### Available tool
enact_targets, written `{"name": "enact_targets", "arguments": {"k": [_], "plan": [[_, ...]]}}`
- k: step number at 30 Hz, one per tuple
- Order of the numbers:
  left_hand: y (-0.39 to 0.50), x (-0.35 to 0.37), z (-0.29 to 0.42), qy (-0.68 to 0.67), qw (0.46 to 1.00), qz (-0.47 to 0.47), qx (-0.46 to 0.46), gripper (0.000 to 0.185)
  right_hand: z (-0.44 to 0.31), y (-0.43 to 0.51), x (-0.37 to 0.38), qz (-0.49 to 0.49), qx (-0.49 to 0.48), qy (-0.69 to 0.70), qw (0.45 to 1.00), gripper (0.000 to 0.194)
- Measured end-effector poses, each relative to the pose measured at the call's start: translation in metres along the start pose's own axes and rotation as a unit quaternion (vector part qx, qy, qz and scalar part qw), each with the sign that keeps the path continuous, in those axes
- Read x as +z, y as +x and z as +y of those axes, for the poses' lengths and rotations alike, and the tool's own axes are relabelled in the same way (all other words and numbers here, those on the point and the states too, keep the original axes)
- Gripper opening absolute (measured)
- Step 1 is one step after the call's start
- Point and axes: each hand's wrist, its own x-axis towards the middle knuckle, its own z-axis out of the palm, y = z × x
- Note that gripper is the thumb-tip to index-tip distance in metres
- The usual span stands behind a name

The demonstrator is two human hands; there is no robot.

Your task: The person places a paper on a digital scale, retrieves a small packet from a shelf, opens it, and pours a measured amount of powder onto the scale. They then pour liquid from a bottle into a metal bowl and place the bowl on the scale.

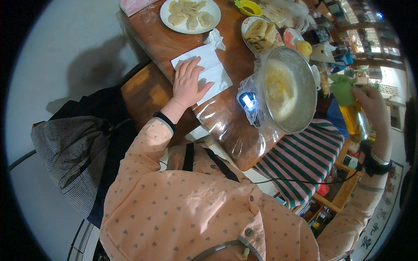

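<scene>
My left hand point(189, 80) lies palm down on a folded white paper towel point(219, 76) near the table's edge. Its thumb is spread, and nothing is gripped. Out to the far right, my right hand point(370, 102) holds a clear bottle of yellow liquid point(350, 122) with a green top point(342, 88), at the picture's rim. Between my hands stands a large metal bowl point(305, 94), tilted in view, with a pale yellow floury mixture point(279, 89) inside. Crumpled clear plastic film point(253, 112) bunches beside the bowl, around a small device with a bright face point(247, 100).
A plate of dumplings point(209, 29) and a crumpled tissue point(215, 39) are farther back. Flatbreads point(258, 31) sit on a patterned plate, near a yellow fruit point(304, 48) and yellow strainer point(249, 8). A striped cloth point(303, 153) hangs right; a cable point(303, 182) crosses it.
</scene>
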Motion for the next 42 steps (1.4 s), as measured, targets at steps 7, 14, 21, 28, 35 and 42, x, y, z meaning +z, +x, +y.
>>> {"name": "enact_targets", "arguments": {"k": [7,14,21,28,35,42], "plan": [[0.001,0.0,-0.002,0.004,1.0,0.0,0.01,0.045,-0.008,0.001,-0.004,0.006,-0.006,-0.006,1.0,0.04],[0.001,0.001,-0.002,0.004,1.0,0.004,0.006,0.045,-0.016,0.0,-0.003,0.011,-0.02,0.01,1.0,0.038],[0.0,0.002,-0.003,0.002,1.0,0.01,0.012,0.044,-0.029,-0.001,-0.001,0.012,-0.025,-0.018,0.999,0.04],[0.0,0.001,-0.002,0.01,1.0,0.003,0.009,0.045,-0.037,-0.002,0.0,0.021,-0.005,0.008,1.0,0.039],[0.0,0.0,-0.002,-0.006,1.0,0.007,0.009,0.046,-0.023,0.004,0.003,0.059,-0.008,-0.017,0.998,0.044],[0.001,0.0,-0.001,0.0,1.0,0.004,0.01,0.046,-0.005,0.009,0.005,0.045,-0.025,-0.029,0.998,0.043]]}}
